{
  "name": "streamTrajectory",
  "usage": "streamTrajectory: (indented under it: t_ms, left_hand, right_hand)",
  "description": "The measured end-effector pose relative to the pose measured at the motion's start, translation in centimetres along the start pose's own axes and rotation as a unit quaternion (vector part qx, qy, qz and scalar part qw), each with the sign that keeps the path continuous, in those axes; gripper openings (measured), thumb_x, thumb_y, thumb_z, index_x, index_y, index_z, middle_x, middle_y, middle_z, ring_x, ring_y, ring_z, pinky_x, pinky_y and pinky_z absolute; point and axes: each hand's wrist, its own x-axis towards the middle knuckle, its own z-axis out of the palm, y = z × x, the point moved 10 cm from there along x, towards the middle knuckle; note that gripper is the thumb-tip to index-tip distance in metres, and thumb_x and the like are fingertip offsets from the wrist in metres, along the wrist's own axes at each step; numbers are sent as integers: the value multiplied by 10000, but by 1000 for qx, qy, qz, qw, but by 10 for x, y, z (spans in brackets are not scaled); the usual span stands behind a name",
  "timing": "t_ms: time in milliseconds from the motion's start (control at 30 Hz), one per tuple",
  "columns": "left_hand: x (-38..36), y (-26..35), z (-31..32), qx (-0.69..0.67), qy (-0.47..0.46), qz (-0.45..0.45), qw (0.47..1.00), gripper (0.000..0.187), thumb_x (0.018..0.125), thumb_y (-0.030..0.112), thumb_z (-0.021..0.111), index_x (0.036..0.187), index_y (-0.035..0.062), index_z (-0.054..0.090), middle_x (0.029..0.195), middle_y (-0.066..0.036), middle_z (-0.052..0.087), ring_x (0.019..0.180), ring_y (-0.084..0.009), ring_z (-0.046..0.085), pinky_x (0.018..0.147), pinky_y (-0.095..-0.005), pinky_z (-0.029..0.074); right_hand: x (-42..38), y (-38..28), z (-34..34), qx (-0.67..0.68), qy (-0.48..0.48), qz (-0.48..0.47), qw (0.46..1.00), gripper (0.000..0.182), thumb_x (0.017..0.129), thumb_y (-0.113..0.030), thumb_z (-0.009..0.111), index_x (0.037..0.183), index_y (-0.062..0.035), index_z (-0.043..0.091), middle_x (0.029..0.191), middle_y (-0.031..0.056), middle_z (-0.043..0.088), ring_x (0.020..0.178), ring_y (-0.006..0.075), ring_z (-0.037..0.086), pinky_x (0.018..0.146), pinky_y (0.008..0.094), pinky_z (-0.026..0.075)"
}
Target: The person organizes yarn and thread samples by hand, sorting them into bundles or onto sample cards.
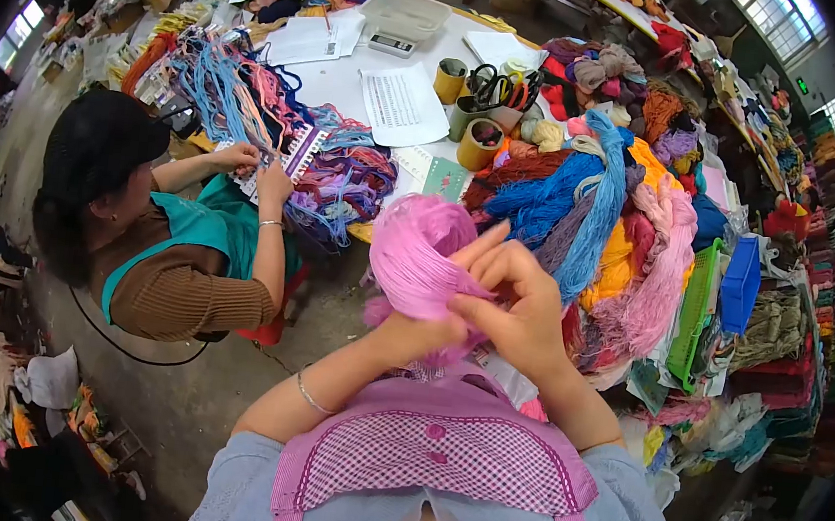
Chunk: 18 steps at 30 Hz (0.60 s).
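Observation:
A bundle of pink yarn [416,252] is held close in front of my chest. My left hand [417,336] grips it from below, mostly hidden behind the strands. My right hand [514,300] pinches the strands at the bundle's right side, fingers curled over them. Just beyond my hands a heap of blue, orange and pink yarn skeins [602,228] lies on the white table [340,77].
A co-worker in a black cap [97,144] sits at left, both hands on a card of coloured threads [287,158]. On the table are papers [402,103], a scale [393,45], cardboard tubes with scissors [489,92]. Green and blue baskets [721,290] stand at right.

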Motion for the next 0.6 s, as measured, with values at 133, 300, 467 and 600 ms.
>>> streamTrajectory:
  t_ms: [133,300,467,600]
  left_hand:
    - [4,-1,-13,-227,57,-11,972,1008,819,720,409,1450,-25,160,1521,-139,185,1391,-222,202,1118,-403,191]
    - [3,5,-2,-145,7,-23,989,1032,817,756,304,1449,-43,137,1518,-141,178,1393,-208,202,1119,-334,191]
    - [-14,-10,-30,37,51,-72,995,909,881,681,331,1412,-55,274,1450,-133,341,1337,-210,322,1090,-313,238]
    - [-11,-12,-28,-15,53,-53,997,858,915,638,308,1423,-51,246,1467,-114,318,1332,-192,331,1087,-308,234]
  right_hand:
    - [-8,15,-32,99,89,35,991,299,697,23,757,760,-55,475,792,-17,467,688,74,489,649,196,400]
    - [-2,14,-17,-42,20,-58,997,102,824,-76,667,902,-21,630,866,-13,564,714,64,509,649,205,420]
    - [-7,42,-9,159,2,154,975,112,905,-95,581,928,11,605,854,41,636,782,81,585,702,207,471]
    - [2,20,-5,-114,4,-85,990,137,893,-127,610,940,1,597,831,-8,587,778,81,541,705,222,435]
